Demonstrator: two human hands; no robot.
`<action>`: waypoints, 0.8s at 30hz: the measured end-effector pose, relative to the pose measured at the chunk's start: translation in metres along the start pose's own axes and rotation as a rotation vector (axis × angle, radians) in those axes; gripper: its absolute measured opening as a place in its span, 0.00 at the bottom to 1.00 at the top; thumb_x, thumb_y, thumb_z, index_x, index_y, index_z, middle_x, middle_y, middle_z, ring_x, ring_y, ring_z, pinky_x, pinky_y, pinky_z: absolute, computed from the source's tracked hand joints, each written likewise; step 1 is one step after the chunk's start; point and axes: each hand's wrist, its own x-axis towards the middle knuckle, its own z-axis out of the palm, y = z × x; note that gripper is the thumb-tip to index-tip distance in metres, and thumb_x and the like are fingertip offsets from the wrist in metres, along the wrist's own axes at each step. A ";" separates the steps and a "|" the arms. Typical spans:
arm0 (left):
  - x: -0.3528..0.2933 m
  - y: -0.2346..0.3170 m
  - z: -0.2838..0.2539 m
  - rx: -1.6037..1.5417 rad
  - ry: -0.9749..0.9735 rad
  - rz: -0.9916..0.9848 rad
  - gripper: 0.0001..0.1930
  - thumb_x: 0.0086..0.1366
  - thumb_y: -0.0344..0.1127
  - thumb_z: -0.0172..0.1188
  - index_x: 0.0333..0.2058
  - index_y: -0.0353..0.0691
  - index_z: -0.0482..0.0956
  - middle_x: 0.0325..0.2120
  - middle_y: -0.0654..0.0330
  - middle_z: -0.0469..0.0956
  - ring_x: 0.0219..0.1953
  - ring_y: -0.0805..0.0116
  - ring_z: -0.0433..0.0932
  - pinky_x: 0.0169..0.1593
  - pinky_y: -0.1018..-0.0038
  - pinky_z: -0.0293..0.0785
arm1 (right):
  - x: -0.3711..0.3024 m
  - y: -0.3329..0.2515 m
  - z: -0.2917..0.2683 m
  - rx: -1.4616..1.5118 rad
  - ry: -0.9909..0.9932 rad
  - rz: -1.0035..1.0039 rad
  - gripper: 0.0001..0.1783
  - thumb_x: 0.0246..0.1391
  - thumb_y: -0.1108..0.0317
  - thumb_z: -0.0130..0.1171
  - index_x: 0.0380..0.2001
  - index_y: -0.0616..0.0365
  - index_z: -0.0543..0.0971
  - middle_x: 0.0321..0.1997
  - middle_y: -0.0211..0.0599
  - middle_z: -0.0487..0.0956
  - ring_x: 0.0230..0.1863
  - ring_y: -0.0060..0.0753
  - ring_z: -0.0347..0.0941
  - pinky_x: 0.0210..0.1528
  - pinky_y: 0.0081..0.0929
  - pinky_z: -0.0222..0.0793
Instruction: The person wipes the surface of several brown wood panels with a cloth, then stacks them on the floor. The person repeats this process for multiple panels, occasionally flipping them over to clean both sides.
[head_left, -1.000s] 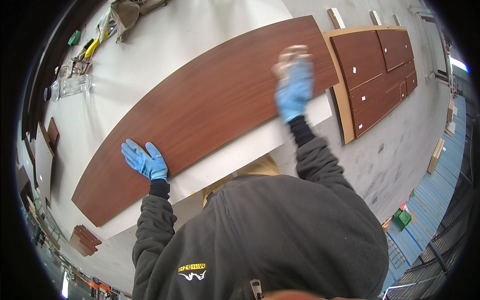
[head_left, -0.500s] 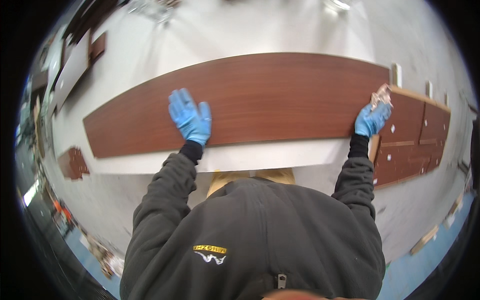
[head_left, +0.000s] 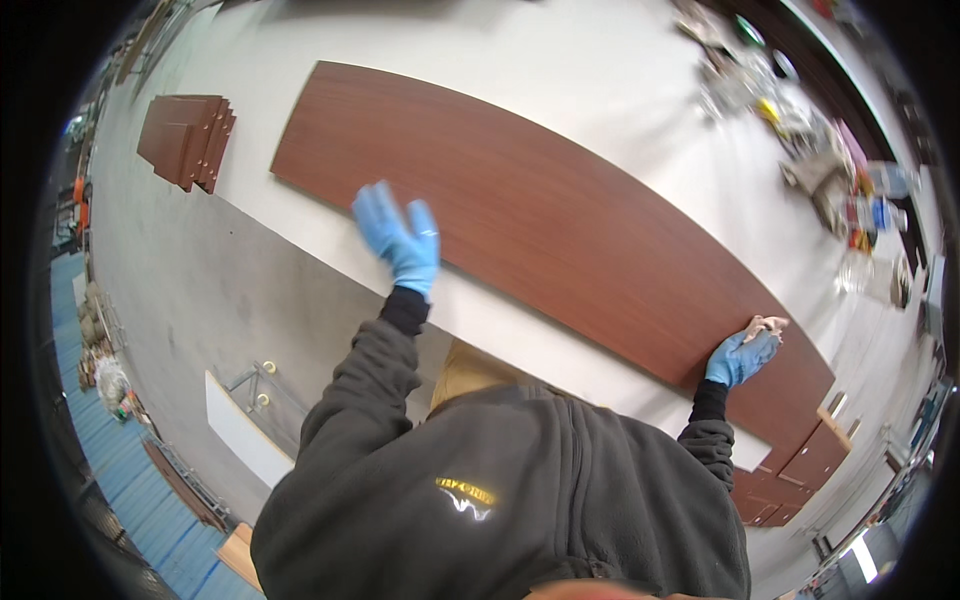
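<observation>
A long reddish-brown wood-look panel (head_left: 520,205), with one curved edge, lies flat and slants from the upper left down to the right. My left hand (head_left: 397,240), in a blue glove, is open with its fingers apart over the panel's near edge; whether it touches cannot be made out. In my gloved right hand (head_left: 738,361) is a crumpled pinkish rag (head_left: 767,327), against the panel near its right end. The hand covers part of the rag.
Beneath the panel is a white tabletop (head_left: 620,70). A stack of small brown boards (head_left: 183,142) stands at the far left, more brown boards (head_left: 812,460) at the lower right. Bottles, bags and wrapping clutter (head_left: 825,165) the far right edge. A white board (head_left: 245,432) is at the lower left.
My view has turned, so the panel now slants down to the right. The right hand with the rag has shifted from the panel's end corner onto its face.
</observation>
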 end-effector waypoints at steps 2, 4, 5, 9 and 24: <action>0.018 -0.070 -0.006 0.096 -0.048 -0.145 0.37 0.75 0.44 0.57 0.75 0.32 0.56 0.73 0.33 0.58 0.76 0.33 0.54 0.77 0.45 0.49 | -0.005 -0.099 0.028 0.294 -0.051 0.012 0.14 0.72 0.64 0.49 0.46 0.62 0.79 0.61 0.51 0.78 0.65 0.54 0.70 0.70 0.50 0.61; 0.014 -0.105 -0.005 -0.009 -0.110 -0.091 0.40 0.74 0.46 0.56 0.75 0.30 0.52 0.72 0.30 0.58 0.75 0.31 0.55 0.77 0.43 0.47 | -0.009 -0.223 0.049 0.289 -0.208 -0.311 0.15 0.68 0.66 0.53 0.53 0.63 0.77 0.61 0.57 0.77 0.65 0.59 0.69 0.71 0.56 0.60; 0.011 -0.114 -0.006 -0.004 -0.170 -0.085 0.41 0.75 0.46 0.54 0.76 0.28 0.47 0.72 0.27 0.57 0.75 0.30 0.54 0.77 0.43 0.45 | -0.026 -0.297 0.062 0.196 -0.072 -0.387 0.21 0.66 0.66 0.54 0.58 0.65 0.76 0.63 0.58 0.76 0.69 0.62 0.66 0.75 0.55 0.57; 0.010 -0.126 -0.008 -0.036 -0.313 -0.210 0.43 0.75 0.50 0.51 0.77 0.28 0.45 0.72 0.25 0.54 0.76 0.28 0.52 0.78 0.41 0.41 | -0.051 -0.553 0.101 0.470 -0.317 -0.624 0.26 0.66 0.63 0.53 0.62 0.66 0.73 0.72 0.61 0.68 0.77 0.64 0.57 0.79 0.54 0.51; 0.020 -0.152 -0.010 -0.191 -0.359 -0.245 0.42 0.72 0.49 0.56 0.73 0.26 0.53 0.70 0.27 0.59 0.74 0.26 0.54 0.76 0.38 0.46 | -0.120 -0.717 0.067 0.870 -0.744 -1.553 0.26 0.57 0.67 0.62 0.60 0.59 0.75 0.73 0.53 0.69 0.75 0.58 0.63 0.78 0.55 0.58</action>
